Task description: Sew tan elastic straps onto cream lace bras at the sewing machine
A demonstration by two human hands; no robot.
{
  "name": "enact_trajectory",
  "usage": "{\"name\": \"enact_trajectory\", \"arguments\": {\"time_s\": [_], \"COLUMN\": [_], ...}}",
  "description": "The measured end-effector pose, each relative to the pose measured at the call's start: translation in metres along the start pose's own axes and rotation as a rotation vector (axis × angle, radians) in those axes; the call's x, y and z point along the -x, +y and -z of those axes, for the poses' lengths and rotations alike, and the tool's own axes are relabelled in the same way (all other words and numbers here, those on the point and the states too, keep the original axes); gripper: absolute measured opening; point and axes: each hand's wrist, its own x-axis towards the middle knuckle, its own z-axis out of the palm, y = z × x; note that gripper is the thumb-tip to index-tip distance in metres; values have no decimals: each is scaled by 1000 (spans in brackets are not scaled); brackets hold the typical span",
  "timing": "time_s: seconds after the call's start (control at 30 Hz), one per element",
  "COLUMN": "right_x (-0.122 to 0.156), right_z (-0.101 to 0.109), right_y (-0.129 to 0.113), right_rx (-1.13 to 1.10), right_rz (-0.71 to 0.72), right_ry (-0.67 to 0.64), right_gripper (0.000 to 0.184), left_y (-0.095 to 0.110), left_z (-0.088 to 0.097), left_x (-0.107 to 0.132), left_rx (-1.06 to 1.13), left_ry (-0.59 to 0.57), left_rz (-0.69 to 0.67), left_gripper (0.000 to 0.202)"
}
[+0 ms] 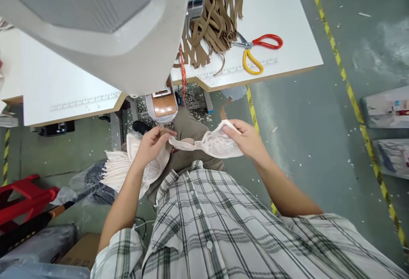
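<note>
Pinching left hand (pixel 151 146): its fingers are closed on the narrow end of a white bra (pixel 220 145), thumb against fingertips, with hardly any gap that I can make out.
Right hand (pixel 249 140): fingers folded around the far edge of the lace cup, thumb on top, also closed on the cloth.
White bra: up in the air over the lap, spread between the two hands, short of the machine (pixel 96 27) and apart from the desk (pixel 284 15).
Brown strip (pixel 224 110): pokes out past the cup's top edge near the right thumb; whether it is joined to the bra, I can't tell from here. If it's loose, a small tug could drop it on the floor (pixel 281 100).
Lace: looks thin, so pulling the hands too far apart might strain the narrow join in the middle.
White stack (pixel 116 170): more lace pieces bunched by the left forearm — one careless elbow, I'd say, and they could slide down among the scraps.
Red thread (pixel 182 72): dangles beside the machine at the desk's edge, where it could snag on cloth lifted past it.
Scissors (pixel 252 51): on the desk near its front edge, handles apart, blades at the pile of brown strips (pixel 214 23) — dragging strips out roughly might tip them off.
</note>
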Motion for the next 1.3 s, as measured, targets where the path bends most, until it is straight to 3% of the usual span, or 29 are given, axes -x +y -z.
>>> {"name": "enact_trajectory", "arguments": {"time_s": [0.1, 0.2, 0.33, 0.57, 1.13, 1.3], "right_x": [0, -3, -5, -6, -9, -11], "right_z": [-28, -52, -72, -80, -83, -87], "right_y": [-16, -30, -38, -36, -35, -32], "right_rx": [167, 230, 203, 184, 18, 5], "right_rz": [158, 267, 304, 252, 151, 213], "right_ry": [-157, -315, -424, -445, -493, -487], "right_gripper": [25, 24, 23, 22, 28, 28], "left_y": [7, 14, 24, 27, 36, 34], "left_z": [-5, -4, -1, 0, 2, 2], "left_x": [-1, -2, 2, 11, 11, 8], "left_rx": [117, 315, 509, 505, 370, 383], "left_ry": [25, -37, -21, 19, -57, -82], "left_rz": [213, 416, 528, 518, 464, 458], "left_gripper": [30, 37, 42, 42, 45, 44]}}
